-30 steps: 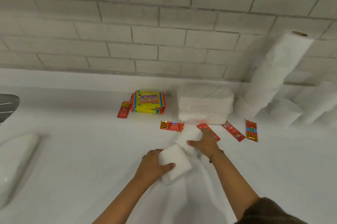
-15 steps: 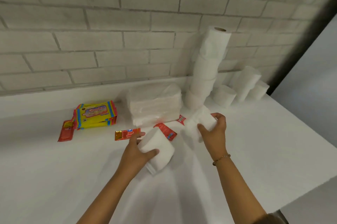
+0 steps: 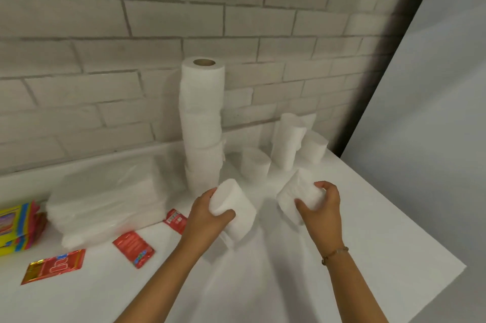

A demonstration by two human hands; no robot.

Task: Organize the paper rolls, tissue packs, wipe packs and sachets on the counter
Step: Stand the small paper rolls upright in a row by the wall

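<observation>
Your left hand (image 3: 207, 215) and right hand (image 3: 319, 213) each gripped a paper roll (image 3: 236, 207); the tower (image 3: 202, 123) stood stacked, while the sachets (image 3: 132, 245) lay unsorted.

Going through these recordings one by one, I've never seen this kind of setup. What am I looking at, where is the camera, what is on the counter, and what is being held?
There is no machine: a person works with bare hands, and the pictures all come from one camera worn on their head, looking down. The left hand grips a paper roll; the right hand, a second roll. On the white counter stand a tall stack of rolls and shorter rolls by the brick wall. Left of them lie clear-wrapped tissue packs, red sachets and, at the edge, a yellow pack.
</observation>
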